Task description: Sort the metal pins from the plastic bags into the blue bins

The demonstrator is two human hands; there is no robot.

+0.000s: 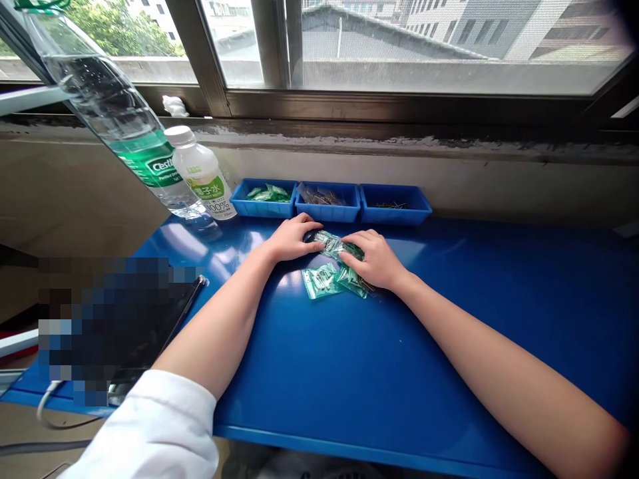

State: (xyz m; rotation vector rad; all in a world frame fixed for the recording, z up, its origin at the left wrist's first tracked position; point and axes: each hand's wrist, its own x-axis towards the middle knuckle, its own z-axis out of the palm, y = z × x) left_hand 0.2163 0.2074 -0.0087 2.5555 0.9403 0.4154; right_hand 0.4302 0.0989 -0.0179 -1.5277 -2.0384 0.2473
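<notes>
Several small green-tinted zip bags [322, 281] with small metal pieces inside lie in a loose pile on the blue table. My left hand [294, 239] is at the left end of the upper bag [329, 243], its fingers bent around that end beside a small dark object [311, 235]. My right hand [375, 258] grips the bags from the right, thumb and fingers curled over their edge. Below its palm another bag [353, 282] sticks out, with some thin metal pieces by it. My fingers partly cover the pile.
Three blue bins line the wall: the left bin [263, 211] holds green bags, the middle bin [329, 214] brownish pieces, the right bin [397, 216] thin metal pieces. A large water bottle [144, 150] and a white bottle [202, 173] stand left. A blurred dark device [124, 319] lies front left.
</notes>
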